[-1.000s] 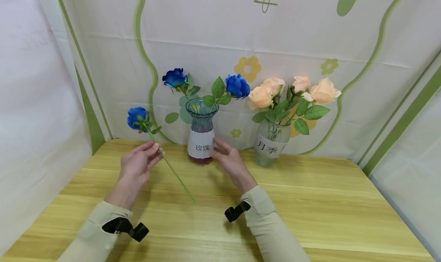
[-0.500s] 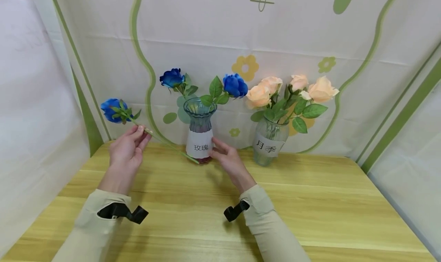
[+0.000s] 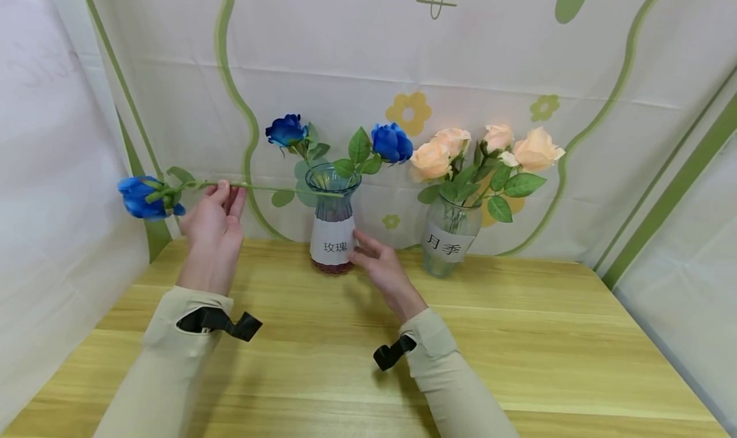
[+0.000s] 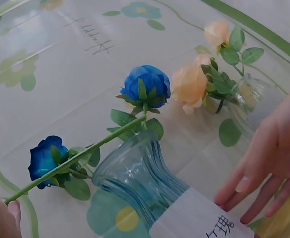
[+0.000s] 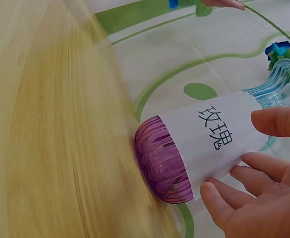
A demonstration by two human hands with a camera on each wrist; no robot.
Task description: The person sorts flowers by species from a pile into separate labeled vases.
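Observation:
My left hand (image 3: 213,227) pinches the stem of a blue rose (image 3: 144,197), held almost level with its bloom at the left. The stem's cut end overlaps the neck of a blue-to-purple glass vase (image 3: 331,211) in the head view. In the left wrist view that stem (image 4: 80,156) crosses near the vase rim (image 4: 125,153). Two more blue roses (image 3: 286,131) stand in this vase, which bears a white paper label (image 5: 214,131). My right hand (image 3: 386,272) rests its extended fingers against the vase's right side, near the label.
To the right, a clear glass vase (image 3: 440,259) with its own label holds several peach roses (image 3: 535,149). Both vases stand near the back edge of the wooden table (image 3: 322,361). A printed white cloth (image 3: 345,54) hangs behind, with cloth also at either side.
My left hand has risen and moved left, turning the rose from slanted to nearly level; the stem's end went up from tabletop height to the vase's neck. My right hand stayed at the vase.

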